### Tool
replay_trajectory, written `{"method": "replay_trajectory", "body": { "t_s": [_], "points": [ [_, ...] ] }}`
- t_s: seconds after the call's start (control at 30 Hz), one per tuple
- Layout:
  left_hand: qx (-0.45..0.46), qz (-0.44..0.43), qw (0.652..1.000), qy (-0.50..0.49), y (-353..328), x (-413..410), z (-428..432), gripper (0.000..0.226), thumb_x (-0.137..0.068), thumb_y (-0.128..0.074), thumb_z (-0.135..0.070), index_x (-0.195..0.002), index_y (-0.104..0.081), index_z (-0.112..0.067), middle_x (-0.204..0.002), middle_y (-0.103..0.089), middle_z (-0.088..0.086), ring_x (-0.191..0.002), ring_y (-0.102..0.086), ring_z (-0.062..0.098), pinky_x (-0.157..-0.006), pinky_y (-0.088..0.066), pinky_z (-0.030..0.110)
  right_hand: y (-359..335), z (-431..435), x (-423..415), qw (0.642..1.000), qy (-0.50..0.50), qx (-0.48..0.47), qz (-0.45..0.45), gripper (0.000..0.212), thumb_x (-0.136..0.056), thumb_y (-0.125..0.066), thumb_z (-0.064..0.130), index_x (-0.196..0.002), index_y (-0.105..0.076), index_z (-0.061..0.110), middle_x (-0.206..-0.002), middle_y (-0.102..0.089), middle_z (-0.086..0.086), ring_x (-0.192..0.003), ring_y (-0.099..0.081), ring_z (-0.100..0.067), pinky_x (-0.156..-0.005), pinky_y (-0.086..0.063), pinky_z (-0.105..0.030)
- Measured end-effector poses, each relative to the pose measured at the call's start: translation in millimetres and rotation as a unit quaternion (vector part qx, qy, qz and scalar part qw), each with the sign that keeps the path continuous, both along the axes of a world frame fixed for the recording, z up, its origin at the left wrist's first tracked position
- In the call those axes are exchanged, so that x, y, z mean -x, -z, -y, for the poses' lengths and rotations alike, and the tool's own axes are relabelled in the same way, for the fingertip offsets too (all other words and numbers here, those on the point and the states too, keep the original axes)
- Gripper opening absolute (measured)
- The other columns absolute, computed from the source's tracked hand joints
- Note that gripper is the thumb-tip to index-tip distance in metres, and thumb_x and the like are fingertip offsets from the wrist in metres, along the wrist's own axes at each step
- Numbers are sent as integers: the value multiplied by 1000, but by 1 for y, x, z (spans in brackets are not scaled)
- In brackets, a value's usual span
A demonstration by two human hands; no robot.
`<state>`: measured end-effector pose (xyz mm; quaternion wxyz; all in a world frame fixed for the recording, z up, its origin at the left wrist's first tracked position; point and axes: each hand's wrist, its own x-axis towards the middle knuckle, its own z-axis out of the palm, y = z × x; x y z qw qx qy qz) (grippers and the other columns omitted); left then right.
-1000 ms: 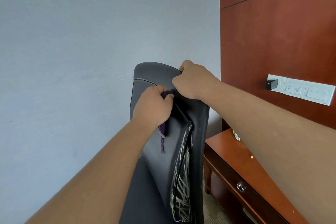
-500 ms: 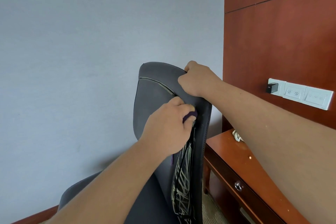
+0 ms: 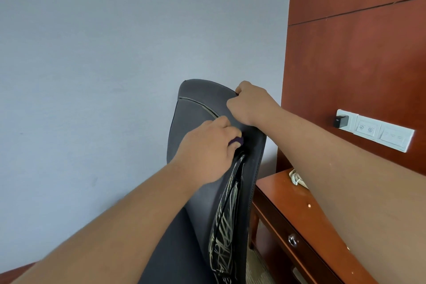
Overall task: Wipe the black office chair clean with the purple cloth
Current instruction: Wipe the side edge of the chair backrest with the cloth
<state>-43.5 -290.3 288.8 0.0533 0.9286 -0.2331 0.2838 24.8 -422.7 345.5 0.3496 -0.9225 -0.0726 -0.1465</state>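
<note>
The black office chair (image 3: 202, 110) should be steadied by the right hand (image 3: 250, 104), curled over its top edge, while the purple cloth (image 3: 236, 140), clamped in the left hand's (image 3: 207, 152) bent fingers just below, is drawn firmly down the backrest.

No legible text; only two blurred round symbols on the white switch plate (image 3: 366, 127).

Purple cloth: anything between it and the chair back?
Nothing visible. The left hand grips the cloth right against the chair back; the contact itself is hidden under the hand. The right hand grips the chair's top edge just above, covering that strip.
</note>
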Motion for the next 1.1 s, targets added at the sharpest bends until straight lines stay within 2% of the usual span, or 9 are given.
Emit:
{"method": "replay_trajectory", "body": {
  "t_s": [0.1, 0.23, 0.37, 0.73, 1.0, 1.1],
  "points": [
    [-11, 15, 1000, 9, 12, 6, 5, 26, -98, -41, -36, -117, -59, -36, -109, -49, -12, -97, -49, 14, -74, -50, 35, 1, 3, -1, 1000, 4, 3, 1, 33, -82, -45, 17, -115, -50, 16, -103, -55, -2, -75, -51, -17, -53, -32, -28],
    [-40, 36, 998, 33, 14, 13, 2, 29, -99, -41, -34, -121, -59, -33, -112, -50, -12, -97, -50, 14, -74, -51, 35, 1, 1, -1, 1000, 3, 3, 2, 33, -81, -45, 17, -114, -50, 17, -92, -51, 3, -73, -50, -14, -53, -31, -28],
    [-53, 40, 997, 45, 12, 17, -4, 28, -99, -40, -37, -119, -60, -37, -112, -50, -15, -96, -48, 12, -74, -50, 34, 0, -1, -1, 1000, 1, 7, 4, 31, -82, -44, 17, -113, -50, 16, -92, -50, 3, -73, -49, -13, -54, -32, -29],
    [-1, 34, 999, -8, 12, -6, -2, 26, -100, -40, -35, -118, -58, -41, -112, -52, -12, -100, -49, 15, -74, -51, 39, 0, -1, -4, 1000, 11, 17, 9, 33, -82, -44, 17, -115, -51, 16, -101, -52, -1, -72, -47, -12, -53, -31, -28],
    [33, 75, 995, 53, 33, 19, 0, 23, -98, -46, -34, -112, -64, -34, -108, -55, -13, -94, -51, 15, -68, -49, 32, 0, 0, -6, 1000, 14, 10, 14, 35, -82, -45, 19, -116, -53, 16, -94, -51, 3, -72, -49, -11, -52, -31, -28],
    [61, 80, 993, 58, 41, 23, 1, 21, -97, -49, -33, -109, -66, -33, -105, -56, -13, -91, -52, 15, -66, -50, 34, -1, -1, -5, 1000, 11, 10, 12, 35, -82, -45, 20, -117, -52, 16, -102, -54, 1, -72, -48, -11, -52, -31, -28]
  ]
}}
